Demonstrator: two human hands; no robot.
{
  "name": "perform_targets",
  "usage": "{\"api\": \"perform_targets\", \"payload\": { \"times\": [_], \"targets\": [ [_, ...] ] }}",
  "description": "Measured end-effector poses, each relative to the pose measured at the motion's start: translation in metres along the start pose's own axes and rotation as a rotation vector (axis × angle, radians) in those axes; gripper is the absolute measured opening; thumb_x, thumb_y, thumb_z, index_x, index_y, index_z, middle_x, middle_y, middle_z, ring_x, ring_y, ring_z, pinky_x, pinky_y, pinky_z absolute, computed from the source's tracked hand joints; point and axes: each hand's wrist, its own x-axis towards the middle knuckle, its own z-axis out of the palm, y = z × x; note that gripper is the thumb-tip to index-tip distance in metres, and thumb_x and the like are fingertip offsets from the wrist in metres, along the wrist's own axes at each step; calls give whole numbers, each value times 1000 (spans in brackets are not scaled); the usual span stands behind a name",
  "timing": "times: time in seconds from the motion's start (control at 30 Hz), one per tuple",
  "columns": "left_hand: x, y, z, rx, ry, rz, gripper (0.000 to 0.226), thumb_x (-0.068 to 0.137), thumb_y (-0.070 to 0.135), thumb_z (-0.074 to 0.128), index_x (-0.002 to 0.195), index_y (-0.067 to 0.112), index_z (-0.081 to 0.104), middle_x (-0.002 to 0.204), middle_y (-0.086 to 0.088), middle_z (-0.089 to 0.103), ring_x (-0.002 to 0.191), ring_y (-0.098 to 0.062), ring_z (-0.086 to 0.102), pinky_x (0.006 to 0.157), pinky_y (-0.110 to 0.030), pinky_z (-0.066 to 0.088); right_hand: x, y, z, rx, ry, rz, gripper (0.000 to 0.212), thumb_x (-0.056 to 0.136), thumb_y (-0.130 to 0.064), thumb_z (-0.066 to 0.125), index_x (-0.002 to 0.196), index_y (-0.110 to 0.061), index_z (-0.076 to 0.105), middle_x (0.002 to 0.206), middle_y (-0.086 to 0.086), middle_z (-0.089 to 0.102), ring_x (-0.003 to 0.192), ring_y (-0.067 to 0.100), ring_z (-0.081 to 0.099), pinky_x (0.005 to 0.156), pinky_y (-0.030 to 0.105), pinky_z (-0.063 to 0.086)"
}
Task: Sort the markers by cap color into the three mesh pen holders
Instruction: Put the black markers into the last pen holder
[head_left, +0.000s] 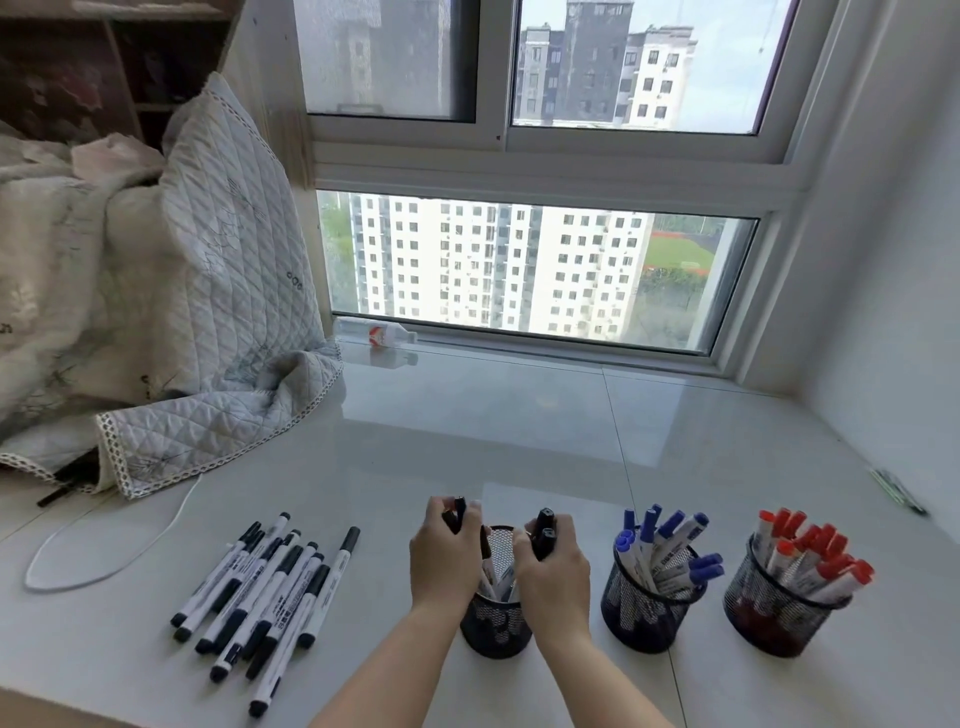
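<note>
Head view shows us both our hands over the first mesh pen holder, down near six o'clock. Our left hand has its fingers curled tight round black-cap markers, and our right hand grips two more black-cap ones, caps up, with their ends down in the cup. So we think we are in the black step, dropping a bunch into its cup. At about eight o'clock a loose pile of black-cap markers lies flat on the shiny sill, well apart from the cup. Over at four o'clock the blue cup is full of blue caps, and past it the red cup is full of red ones. Those two look done to us. Next we should let go so the markers slide in, then reach for the pile. We must go slow, or the light cup could tip. Farther off at ten o'clock sits a quilt, and a bottle lies by the window at twelve.
</note>
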Motion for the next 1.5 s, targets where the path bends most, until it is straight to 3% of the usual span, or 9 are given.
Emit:
{"api": "perform_targets", "payload": {
  "times": [0.1,0.17,0.33,0.63,0.8,1.0,1.2,1.3,1.5],
  "targets": [
    [0,3,-2,-34,-5,54,18,91,24,52,105,33,45,74,6,66,69,-11,62,59,-20,43,-2,1,-2,-16,20,-97,34,85,-14,61,112,-26,45,103,-9,57,80,18,62,74,38,52],
    [-1,2,-1,24,-39,135,24,92,21,50,109,38,47,78,7,65,73,-13,61,64,-25,44,-2,2,-3,-57,29,-157,44,85,-13,60,122,-31,45,109,-16,52,84,18,62,76,37,51],
    [-3,-7,0,220,-92,261,17,94,24,50,96,20,66,91,3,63,81,-12,56,68,-17,36,1,8,-2,-94,17,-121,7,88,-26,58,94,-24,57,88,-6,64,76,15,61,64,25,46],
    [-10,-6,-11,205,-187,212,27,94,32,48,117,23,57,114,2,58,95,-8,53,79,-17,38,-5,-2,-2,-84,40,-88,16,92,-35,46,102,-24,51,96,-6,59,88,13,54,67,28,39],
    [-22,-8,-27,203,-108,198,28,92,31,51,118,21,52,115,5,53,93,-5,54,79,-19,41,-16,-9,-1,-364,158,-377,25,88,-28,50,109,-17,53,113,-5,54,109,18,45,84,28,32],
    [-31,-23,-59,191,-27,235,18,93,27,49,109,21,54,105,7,57,90,-4,55,77,-19,39,-42,-26,20,-464,213,-811,26,71,-24,46,89,-15,63,99,1,64,99,16,44,80,27,34],
    [-23,-54,-116,235,91,205,21,97,18,38,101,18,59,93,1,65,86,-16,59,73,-32,46,-67,-26,55,-501,-13,-1037,20,66,-13,60,86,-18,63,84,-4,63,81,18,55,68,29,45],
    [-9,-76,-144,408,107,118,18,96,20,41,102,18,59,98,-1,65,88,-18,57,68,-27,40,-76,-22,77,-555,-246,-960,25,63,-11,72,86,-19,66,79,-6,64,74,17,61,63,26,50],
    [15,-108,-179,678,38,-8,24,91,23,46,111,15,56,118,-6,55,106,-22,52,86,-33,44,-70,-12,129,-668,-537,-746,33,92,-21,42,123,-12,52,123,7,53,114,28,46,95,36,40]
  ]
}}
